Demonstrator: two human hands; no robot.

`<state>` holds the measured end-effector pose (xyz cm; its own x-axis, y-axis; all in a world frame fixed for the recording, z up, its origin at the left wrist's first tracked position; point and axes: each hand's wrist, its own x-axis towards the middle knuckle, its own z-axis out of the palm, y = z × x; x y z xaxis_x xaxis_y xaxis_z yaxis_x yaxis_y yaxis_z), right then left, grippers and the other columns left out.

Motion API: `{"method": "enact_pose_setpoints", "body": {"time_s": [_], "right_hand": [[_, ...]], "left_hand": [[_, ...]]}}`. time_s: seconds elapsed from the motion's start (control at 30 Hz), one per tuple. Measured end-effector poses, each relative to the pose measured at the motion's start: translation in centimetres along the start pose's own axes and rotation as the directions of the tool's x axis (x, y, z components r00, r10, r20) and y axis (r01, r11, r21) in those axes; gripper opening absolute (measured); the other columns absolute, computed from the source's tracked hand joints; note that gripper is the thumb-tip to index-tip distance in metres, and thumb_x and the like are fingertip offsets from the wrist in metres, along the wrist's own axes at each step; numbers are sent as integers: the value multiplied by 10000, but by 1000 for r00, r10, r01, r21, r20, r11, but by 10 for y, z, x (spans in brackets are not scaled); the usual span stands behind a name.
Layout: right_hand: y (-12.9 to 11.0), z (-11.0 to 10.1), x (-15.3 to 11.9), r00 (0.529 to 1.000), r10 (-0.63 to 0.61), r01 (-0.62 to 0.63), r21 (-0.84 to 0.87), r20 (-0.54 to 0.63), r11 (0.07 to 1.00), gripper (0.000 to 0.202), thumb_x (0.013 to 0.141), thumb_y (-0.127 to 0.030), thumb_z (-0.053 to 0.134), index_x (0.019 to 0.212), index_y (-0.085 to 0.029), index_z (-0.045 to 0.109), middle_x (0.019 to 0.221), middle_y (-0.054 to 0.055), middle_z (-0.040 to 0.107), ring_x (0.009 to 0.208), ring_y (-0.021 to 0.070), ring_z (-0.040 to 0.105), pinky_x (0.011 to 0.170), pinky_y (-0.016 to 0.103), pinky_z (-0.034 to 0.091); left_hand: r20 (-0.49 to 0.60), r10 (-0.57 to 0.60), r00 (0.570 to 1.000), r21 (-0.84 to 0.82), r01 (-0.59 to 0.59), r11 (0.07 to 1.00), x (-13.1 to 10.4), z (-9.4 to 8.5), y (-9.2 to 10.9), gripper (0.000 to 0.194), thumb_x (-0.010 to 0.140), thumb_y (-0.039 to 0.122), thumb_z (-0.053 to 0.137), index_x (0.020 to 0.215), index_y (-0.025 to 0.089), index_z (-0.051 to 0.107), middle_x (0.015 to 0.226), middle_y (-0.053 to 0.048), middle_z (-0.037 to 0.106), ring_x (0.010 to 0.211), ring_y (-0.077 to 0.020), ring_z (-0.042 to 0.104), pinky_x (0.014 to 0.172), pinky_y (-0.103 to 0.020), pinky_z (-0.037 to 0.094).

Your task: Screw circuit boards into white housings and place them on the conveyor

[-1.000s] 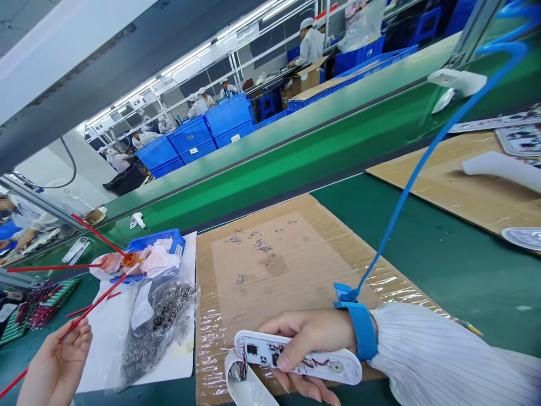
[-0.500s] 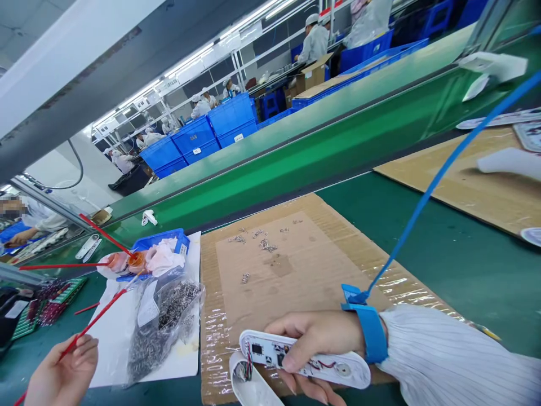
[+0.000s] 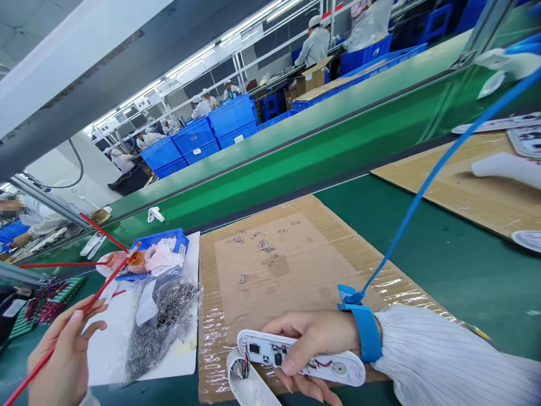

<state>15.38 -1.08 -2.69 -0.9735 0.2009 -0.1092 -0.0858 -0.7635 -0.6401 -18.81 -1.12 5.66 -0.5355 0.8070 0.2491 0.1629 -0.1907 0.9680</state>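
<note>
My left hand (image 3: 63, 352) pinches a long thin brush with a red handle (image 3: 101, 288), its tip raised over a small orange jar (image 3: 136, 263). My right hand (image 3: 315, 338) grips an open white plastic housing (image 3: 350, 369) with a circuit board (image 3: 267, 351) and wires inside. Hinged out from its left end by wires is a second white shell part (image 3: 256, 389), cut off by the bottom edge. Both lie over a taped cardboard sheet (image 3: 236, 299). A blue wrist strap (image 3: 367, 334) with a cord circles my right wrist.
Small metal parts (image 3: 266, 246) lie scattered on the cardboard. A clear bag of screws (image 3: 173, 307) and a blue tray (image 3: 182, 242) rest on white paper at left. Behind runs a green conveyor (image 3: 270, 152). More white housings (image 3: 507, 169) sit on cardboard at right.
My left hand has moved up and slightly right, lifting the brush tip from the jar's mouth area to above it. My right hand and the housing are almost unmoved.
</note>
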Motion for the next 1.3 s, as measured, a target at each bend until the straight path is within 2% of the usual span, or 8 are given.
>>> {"method": "enact_pose_setpoints", "body": {"time_s": [0.23,0.53,0.67,0.8,0.87,1.0,1.17,1.3], "right_hand": [[1,6,-2,996,-28,23,-52,-86,998,397,529,-218,734,851,-97,534,630,6,575,408,78,540,312,172,482],[6,30,-1,966,-255,255,14,26,967,388,531,-284,748,781,-85,529,555,0,595,395,76,552,322,110,446],[11,27,2,939,-341,339,58,35,939,434,619,-426,668,810,-64,524,485,25,587,346,106,533,305,177,458],[12,30,3,903,-429,430,39,-21,902,403,677,-435,618,836,-80,512,451,-6,554,297,67,471,287,139,406],[14,32,4,841,-510,515,-18,-180,857,363,697,-415,608,835,-97,502,459,-19,549,298,52,460,283,113,376],[19,33,8,662,-613,608,-169,-432,776,314,693,-362,628,828,-115,488,477,-36,544,307,50,465,283,109,360],[20,31,7,727,-601,587,-155,-333,795,322,696,-384,616,804,-96,519,662,11,566,384,45,516,334,113,382],[17,33,2,743,-602,583,-160,-292,797,325,709,-387,605,799,-84,530,679,16,550,395,35,515,347,106,370]], "left_hand": [[-7,16,1000,-87,-17,996,-27,26,-4,150,598,326,646,663,202,595,680,-5,611,683,-182,574,532,-268,485],[109,47,993,-217,-23,976,-103,101,-3,353,524,465,693,747,218,575,865,-69,634,858,-299,579,644,-406,498],[207,55,977,-361,24,932,-135,122,-5,376,477,467,726,726,223,584,876,-76,651,860,-293,589,642,-382,510],[235,57,970,-361,32,932,-149,137,-10,265,547,262,730,761,249,575,895,-19,655,802,-187,607,633,-276,505],[170,212,962,-288,-157,945,-150,141,-16,245,598,119,679,771,248,560,903,10,643,795,-143,593,674,-250,484],[212,511,833,-154,-488,859,-151,143,-28,298,621,25,618,801,254,559,959,14,624,894,-164,553,814,-333,404],[94,389,916,-231,-360,904,-144,139,-14,162,596,194,691,699,274,595,825,49,654,779,-182,563,782,-366,397],[48,351,935,-356,-313,881,-117,111,-3,254,567,449,670,477,262,525,497,90,603,529,-149,471,657,-318,419]]}}
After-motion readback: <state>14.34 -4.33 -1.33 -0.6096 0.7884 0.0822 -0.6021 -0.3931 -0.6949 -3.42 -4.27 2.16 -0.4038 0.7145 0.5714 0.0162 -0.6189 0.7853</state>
